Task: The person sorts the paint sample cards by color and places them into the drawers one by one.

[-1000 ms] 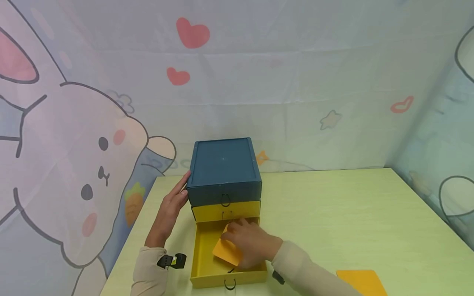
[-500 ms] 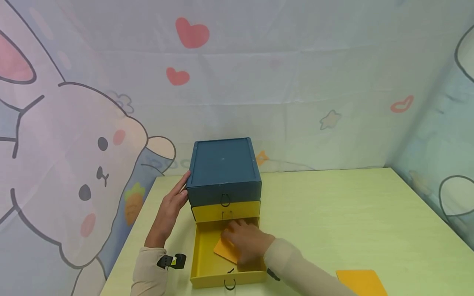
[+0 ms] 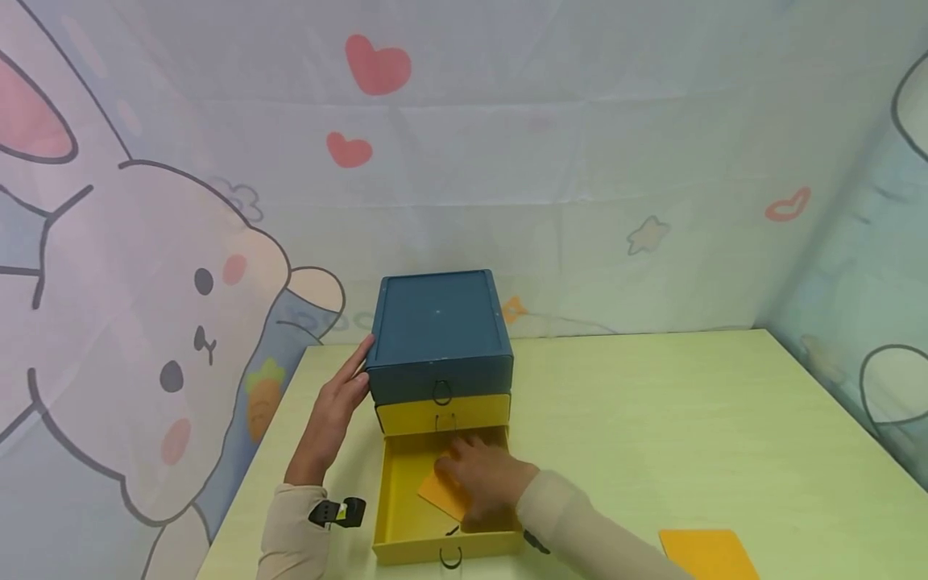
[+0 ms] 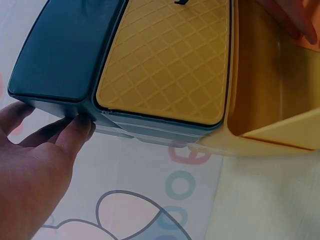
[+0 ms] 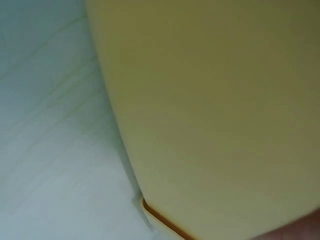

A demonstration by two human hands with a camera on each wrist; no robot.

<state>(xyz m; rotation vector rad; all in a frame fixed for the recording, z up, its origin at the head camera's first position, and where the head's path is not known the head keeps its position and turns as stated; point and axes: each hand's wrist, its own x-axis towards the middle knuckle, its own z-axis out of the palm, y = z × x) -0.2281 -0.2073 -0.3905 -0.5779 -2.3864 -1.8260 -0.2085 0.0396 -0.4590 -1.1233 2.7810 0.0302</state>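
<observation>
A small drawer cabinet has a blue top unit (image 3: 437,322) and a yellow drawer front (image 3: 444,414) below it. Its lowest yellow drawer (image 3: 389,495) is pulled out towards me. My left hand (image 3: 329,419) rests against the cabinet's left side, fingers extended; in the left wrist view its fingertips (image 4: 80,125) touch the blue casing's edge. Inside the drawer, my right hand (image 3: 486,477) grips a flat orange card (image 3: 442,493) with rounded corners, covering most of it. The drawer's side wall (image 5: 200,110) fills most of the right wrist view.
Another flat orange card (image 3: 709,553) lies on the pale green table (image 3: 638,427) at the front right. A small dark mark (image 3: 453,530) shows on the drawer floor near its front. Behind the table hangs a printed cloth (image 3: 580,161).
My right hand has moved slightly left and lower into the drawer with the orange card, now more hidden beneath the hand. My left hand has stayed at the cabinet's side.
</observation>
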